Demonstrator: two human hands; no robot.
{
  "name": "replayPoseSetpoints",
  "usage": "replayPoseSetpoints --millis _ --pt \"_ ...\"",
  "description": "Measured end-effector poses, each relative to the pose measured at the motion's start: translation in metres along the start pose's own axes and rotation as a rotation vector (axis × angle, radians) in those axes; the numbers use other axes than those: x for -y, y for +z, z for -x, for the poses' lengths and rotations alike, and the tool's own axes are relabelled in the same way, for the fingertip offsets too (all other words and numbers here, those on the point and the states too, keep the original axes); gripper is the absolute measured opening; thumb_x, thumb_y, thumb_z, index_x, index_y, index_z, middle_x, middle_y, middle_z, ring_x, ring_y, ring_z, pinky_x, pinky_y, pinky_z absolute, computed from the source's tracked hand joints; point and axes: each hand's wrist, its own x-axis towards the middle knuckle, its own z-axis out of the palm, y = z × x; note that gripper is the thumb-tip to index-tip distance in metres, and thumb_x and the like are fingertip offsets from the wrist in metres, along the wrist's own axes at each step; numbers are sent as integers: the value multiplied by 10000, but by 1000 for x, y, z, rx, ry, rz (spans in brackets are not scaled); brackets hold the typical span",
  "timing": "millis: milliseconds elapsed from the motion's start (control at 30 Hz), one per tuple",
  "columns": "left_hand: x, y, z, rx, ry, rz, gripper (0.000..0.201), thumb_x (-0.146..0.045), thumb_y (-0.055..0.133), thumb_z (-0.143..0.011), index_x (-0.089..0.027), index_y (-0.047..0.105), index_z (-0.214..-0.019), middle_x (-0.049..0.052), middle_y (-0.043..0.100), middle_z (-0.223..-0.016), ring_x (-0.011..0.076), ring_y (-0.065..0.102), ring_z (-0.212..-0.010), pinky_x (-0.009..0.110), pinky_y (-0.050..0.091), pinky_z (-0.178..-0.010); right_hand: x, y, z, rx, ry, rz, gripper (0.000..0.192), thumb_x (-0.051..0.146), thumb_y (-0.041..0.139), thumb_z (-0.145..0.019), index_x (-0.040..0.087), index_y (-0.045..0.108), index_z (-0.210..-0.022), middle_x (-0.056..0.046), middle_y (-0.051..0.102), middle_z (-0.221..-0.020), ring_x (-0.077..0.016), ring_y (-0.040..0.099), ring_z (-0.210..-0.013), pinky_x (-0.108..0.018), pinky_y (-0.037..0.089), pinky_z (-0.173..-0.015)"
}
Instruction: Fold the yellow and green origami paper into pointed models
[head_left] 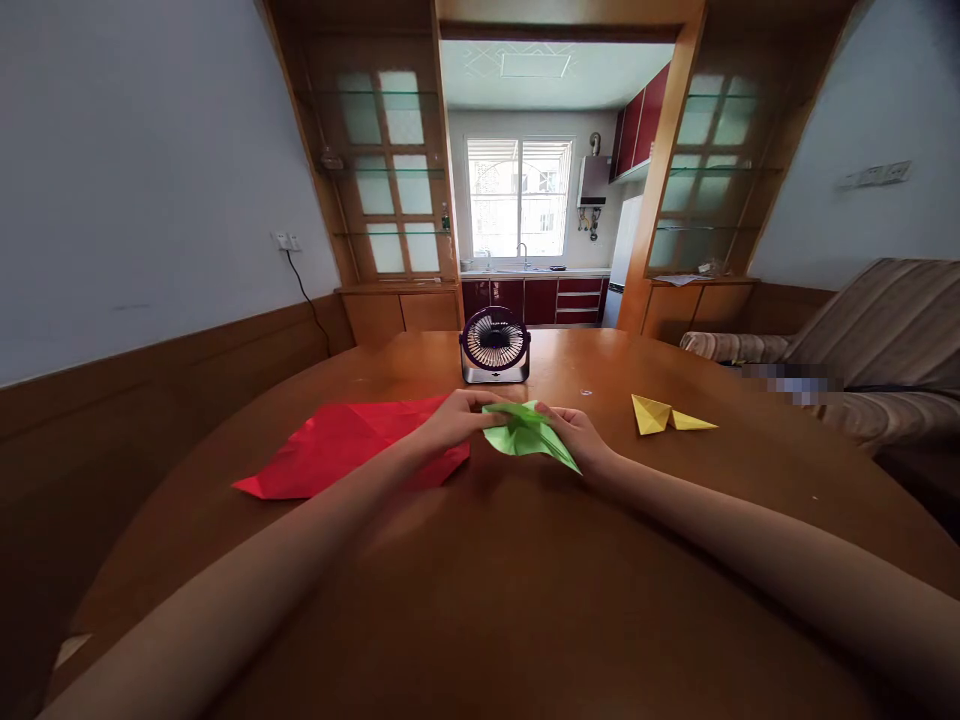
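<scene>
While both arms reach in from the bottom corners of the frame, the hands meet at centre on a piece of green paper (527,432). Left hand (452,420) is closed on the paper's left edge, fingertips pinching near its top corner. Right hand (576,436) is closed on the right side, thumb on top, fingers under or behind the sheet, not fully visible. Green paper is partly folded and creased, one point sticking out toward lower right; can't tell if it rests on the worktop (480,600) or is lifted slightly.

Red paper (352,446), larger, lies flat left of centre, its right edge tucked under the left hand and wrist. Yellow folded paper (666,414), pointed shape, sits right of centre, well apart from the right hand. Small desk fan (494,345) stands upright just behind the hands, grille facing the camera.

Worktop is brown wood with a rounded edge. Sofa (885,330) at right edge of frame. Kitchen window (519,196) at top centre, through a wooden doorway.
</scene>
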Motion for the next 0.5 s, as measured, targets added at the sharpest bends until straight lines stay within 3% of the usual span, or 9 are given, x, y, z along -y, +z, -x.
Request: replayPoseSetpoints --millis 133,300,400,500 --pt "10 -8 -6 -74 -179 233 270 -310 797 -621 -115 730 -797 98 727 -796 203 676 -741 369 533 -794 2 -4 0 41 7 77 566 732 650 -668 180 566 -574 -7 546 -492 -120 477 -443 -259 341 -437" --pt "8 -21 -7 -90 -179 384 215 -213 797 -581 -125 711 -757 113 726 -784 213 682 -733 346 546 -739 9 -10 -3 115 -70 219 457 597 708 -697 179 552 -596 18 533 -544 -101 464 -486 -244 355 -463" --pt "6 -21 -6 -104 -174 326 226 -179 769 -591 -132 698 -801 95 719 -791 204 672 -720 329 532 -709 13 -11 -5 98 -274 420 335 403 800 -652 181 616 -824 -6 611 -766 -136 559 -673 -270 458 -593" --pt "6 -13 -6 -194 -122 206 234 -176 717 -620 -130 655 -841 57 690 -796 170 638 -693 294 502 -677 16 -6 0 50 -511 632 463 278 753 -727 209 572 -1147 -74 616 -1059 -191 594 -918 -337 505 -746"
